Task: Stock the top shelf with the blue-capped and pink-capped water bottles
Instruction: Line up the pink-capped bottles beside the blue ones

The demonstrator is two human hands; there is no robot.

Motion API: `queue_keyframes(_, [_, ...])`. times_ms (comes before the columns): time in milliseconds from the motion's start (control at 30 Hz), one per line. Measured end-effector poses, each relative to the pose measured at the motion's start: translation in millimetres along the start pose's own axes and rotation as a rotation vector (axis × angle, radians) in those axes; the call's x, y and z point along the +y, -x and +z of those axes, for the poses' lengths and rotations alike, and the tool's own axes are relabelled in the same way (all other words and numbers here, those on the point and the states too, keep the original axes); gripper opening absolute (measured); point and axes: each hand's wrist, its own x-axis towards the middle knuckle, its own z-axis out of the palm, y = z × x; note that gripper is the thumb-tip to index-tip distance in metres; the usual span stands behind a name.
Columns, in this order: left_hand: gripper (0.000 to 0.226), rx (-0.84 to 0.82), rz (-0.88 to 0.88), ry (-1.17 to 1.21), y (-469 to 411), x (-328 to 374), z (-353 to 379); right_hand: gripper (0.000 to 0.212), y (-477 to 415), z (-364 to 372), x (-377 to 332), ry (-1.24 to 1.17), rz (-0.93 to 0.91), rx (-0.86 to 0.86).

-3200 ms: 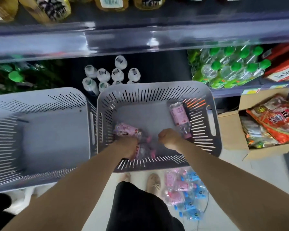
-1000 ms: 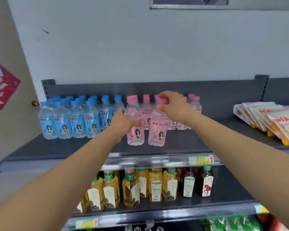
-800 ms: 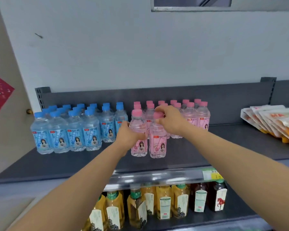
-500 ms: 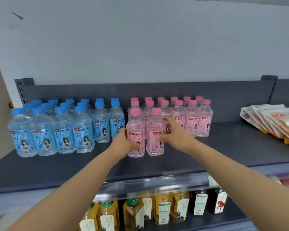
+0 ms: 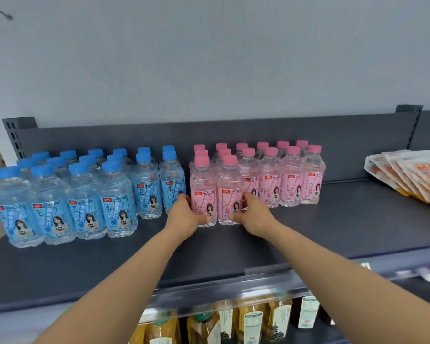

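Observation:
On the dark grey top shelf (image 5: 308, 234) several blue-capped water bottles (image 5: 87, 194) stand in rows at the left, and several pink-capped water bottles (image 5: 278, 180) stand in rows beside them at the right. Two pink-capped bottles stand upright side by side in front of the pink rows. My left hand (image 5: 188, 214) grips the base of the left front pink bottle (image 5: 202, 187). My right hand (image 5: 252, 213) grips the base of the right front pink bottle (image 5: 229, 188). Both bottles stand on the shelf.
A fanned stack of orange-and-white snack packets (image 5: 412, 175) lies on the top shelf at the far right. Yellow tea bottles (image 5: 204, 326) stand on the shelf below. A grey back panel (image 5: 209, 132) and a pale wall rise behind the bottles.
Both hands came up from the baskets with two pink-capped bottles and set them on the top shelf. Since half a second ago my hands slid down to the bottles' bases.

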Motion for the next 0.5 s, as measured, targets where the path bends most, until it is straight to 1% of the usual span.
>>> queue_keyframes(100, [0.056, 0.018, 0.000, -0.025, -3.2, 0.2, 0.8, 0.052, -4.9, 3.5, -2.8, 0.006, 0.010, 0.031])
queue_keyframes(167, [0.055, 0.022, -0.001, -0.030, -2.8, -0.5, 0.7, 0.048, -4.8, 4.8, -3.4, 0.020, 0.009, 0.041])
queue_keyframes(267, [0.059, -0.001, -0.022, -0.014, 2.5, -1.0, -2.4, 0.050, 4.0, 1.4, -3.1, 0.043, 0.023, 0.038])
queue_keyframes(333, [0.061, 0.025, -0.021, -0.020, 10.9, 2.9, -6.7, 0.052, 15.7, -6.6, -2.9, 0.078, 0.015, 0.057])
queue_keyframes(433, [0.045, 0.110, 0.067, -0.041, 32.6, 15.3, -8.5, 0.040, 43.8, -22.4, -2.7, 0.074, -0.035, 0.105])
queue_keyframes(500, [0.033, 0.123, 0.164, -0.030, 53.6, 26.7, -3.4, 0.032, 68.0, -32.8, -1.3, 0.052, -0.067, 0.143])
